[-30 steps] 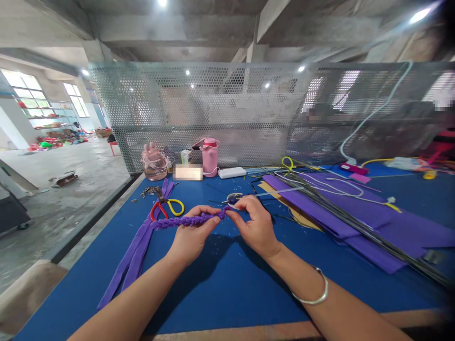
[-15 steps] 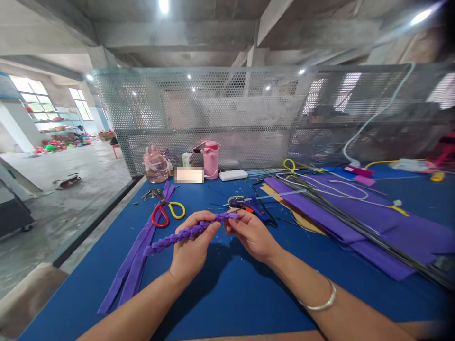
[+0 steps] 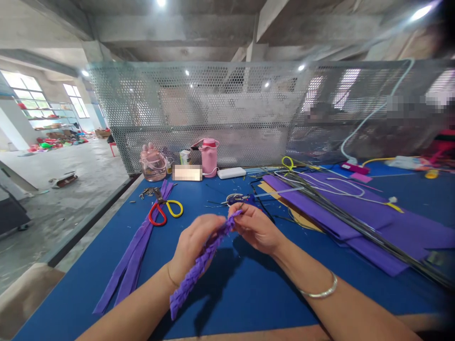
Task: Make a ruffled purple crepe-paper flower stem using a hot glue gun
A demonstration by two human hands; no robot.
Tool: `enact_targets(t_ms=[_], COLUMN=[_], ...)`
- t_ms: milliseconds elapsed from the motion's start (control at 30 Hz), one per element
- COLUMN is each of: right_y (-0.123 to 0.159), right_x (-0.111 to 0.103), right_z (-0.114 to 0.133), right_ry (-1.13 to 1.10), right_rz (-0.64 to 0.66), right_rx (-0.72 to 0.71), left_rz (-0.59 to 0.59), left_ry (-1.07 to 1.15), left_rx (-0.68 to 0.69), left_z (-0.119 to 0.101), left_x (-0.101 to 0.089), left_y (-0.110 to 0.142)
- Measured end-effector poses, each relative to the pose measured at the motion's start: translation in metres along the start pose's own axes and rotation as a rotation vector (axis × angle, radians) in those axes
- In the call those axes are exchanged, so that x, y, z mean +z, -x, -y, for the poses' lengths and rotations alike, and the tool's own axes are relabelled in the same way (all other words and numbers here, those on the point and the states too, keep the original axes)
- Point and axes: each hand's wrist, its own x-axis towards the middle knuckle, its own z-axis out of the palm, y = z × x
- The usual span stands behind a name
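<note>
A purple braided fabric strip (image 3: pixel 201 265) runs slantwise between my hands over the blue table. My left hand (image 3: pixel 188 244) is closed around its middle, with some fingers hidden behind it. My right hand (image 3: pixel 259 229) pinches the upper tip between thumb and fingers. The lower end hangs free near my left wrist. Just beyond my right hand lies a blue glue gun (image 3: pixel 239 199), partly covered by the fingers, with a clear glue stick (image 3: pixel 280 192) at its rear. Left of my left hand, scissors (image 3: pixel 166 211) with one red and one yellow handle rest on flat purple strips (image 3: pixel 130 265).
Purple sheets (image 3: pixel 377 213) and a bundle of dark thin rods (image 3: pixel 341 210) cover the table's right side. Along the back stand a pink flask (image 3: pixel 209 160), a clear pink bottle (image 3: pixel 153 166) and a white power bank (image 3: pixel 231 173), before a perforated metal screen (image 3: pixel 199 104).
The braided strip has swung from nearly level to a steep slant, its free end now lower and closer to me. My left hand has turned with it; my right hand still pinches the tip.
</note>
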Motion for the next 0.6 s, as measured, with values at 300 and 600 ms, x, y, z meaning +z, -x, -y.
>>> enact_targets(t_ms=[300,600], right_y=[0.001,-0.001], right_x=[-0.013,-0.016], right_z=[0.013,0.011], right_ry=[0.26,0.335], right_rz=[0.201,0.171], right_rx=[0.039,0.011], left_rz=[0.563,0.416], left_ry=[0.879,0.568], left_rx=[-1.002,-0.772], left_z=[-0.013,-0.01], left_x=[0.003,-0.001], left_y=[-0.014,-0.015])
